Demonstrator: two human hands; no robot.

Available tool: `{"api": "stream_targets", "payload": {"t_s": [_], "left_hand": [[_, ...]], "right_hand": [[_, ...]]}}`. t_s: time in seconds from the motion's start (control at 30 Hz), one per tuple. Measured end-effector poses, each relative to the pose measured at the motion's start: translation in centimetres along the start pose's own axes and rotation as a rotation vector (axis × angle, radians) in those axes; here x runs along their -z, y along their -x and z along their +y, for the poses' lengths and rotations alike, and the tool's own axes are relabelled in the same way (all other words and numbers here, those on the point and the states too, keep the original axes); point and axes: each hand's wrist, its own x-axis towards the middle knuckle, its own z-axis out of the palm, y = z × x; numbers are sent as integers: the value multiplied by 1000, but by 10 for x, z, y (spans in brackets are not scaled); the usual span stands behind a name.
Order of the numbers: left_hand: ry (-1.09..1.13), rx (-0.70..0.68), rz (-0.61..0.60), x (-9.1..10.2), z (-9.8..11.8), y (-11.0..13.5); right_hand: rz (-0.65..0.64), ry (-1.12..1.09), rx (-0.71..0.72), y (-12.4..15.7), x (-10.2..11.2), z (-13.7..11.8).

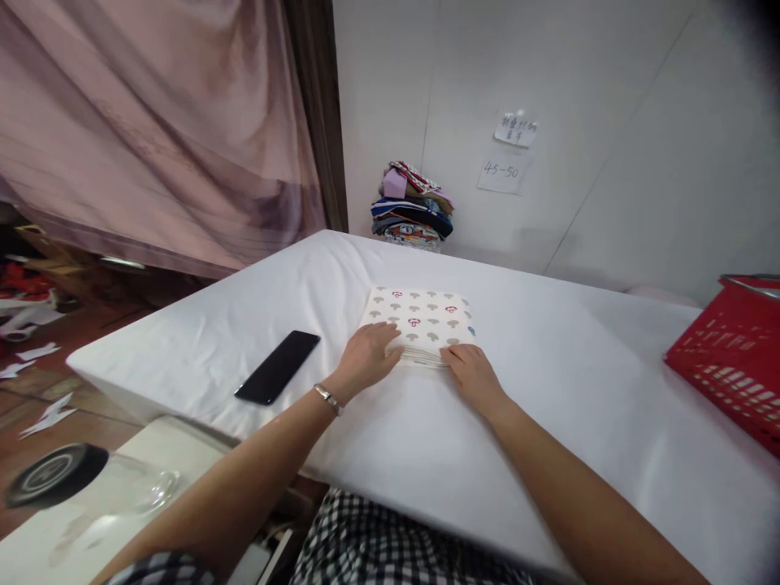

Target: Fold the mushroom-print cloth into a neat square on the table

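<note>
A folded cream cloth [420,319] printed with small grey and red mushrooms lies flat on the white-covered table [548,390]. My left hand [366,356] rests on its near left corner with fingers stretched flat across the fabric. My right hand [470,373] touches the near right edge, fingers curled against the folded layers. A thin bracelet circles my left wrist.
A black phone [278,366] lies left of the cloth. A red plastic basket [731,357] stands at the table's right edge. A pile of folded clothes [413,205] sits at the far wall. A glass jar with a black lid [85,479] lies at lower left.
</note>
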Motion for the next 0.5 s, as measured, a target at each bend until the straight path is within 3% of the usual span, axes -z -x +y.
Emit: {"api": "stream_targets", "payload": {"t_s": [0.1, 0.2, 0.3, 0.5], "left_hand": [[-6, -84, 22, -12, 15, -11], [-35, -198, -102, -32, 22, -8], [-58, -213, -162, -48, 21, 1], [-36, -196, -161, -51, 19, 3]], "right_hand": [[15, -4, -6, 0, -2, -1], [23, -31, -24, 2, -3, -2], [2, -100, -68, 3, 4, -4], [-91, -317, -160, -33, 35, -13]]}}
